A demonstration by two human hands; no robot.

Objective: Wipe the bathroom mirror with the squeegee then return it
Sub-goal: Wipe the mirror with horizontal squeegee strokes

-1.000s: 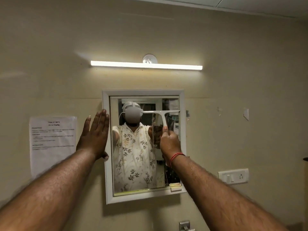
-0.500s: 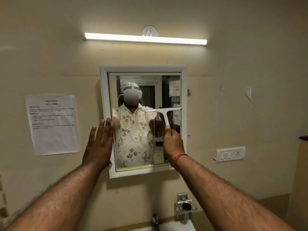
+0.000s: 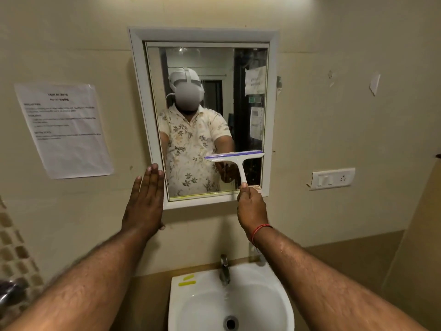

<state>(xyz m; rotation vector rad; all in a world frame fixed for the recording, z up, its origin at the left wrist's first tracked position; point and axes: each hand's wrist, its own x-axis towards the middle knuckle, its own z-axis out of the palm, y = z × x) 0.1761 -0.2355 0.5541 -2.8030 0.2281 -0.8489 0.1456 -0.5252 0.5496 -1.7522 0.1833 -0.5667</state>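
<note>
Here right hand [image 3: 251,206] grips squeegee [image 3: 235,157] low on mirror [image 3: 248,68].

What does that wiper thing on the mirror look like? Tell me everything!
The squeegee is T-shaped, white, plastic-looking, with a purple strip along its blade. The blade lies almost level across the lower right of the mirror, seemingly against the glass. Its handle points down into the right hand, which is closed around its end. Nothing else touches it.
</note>
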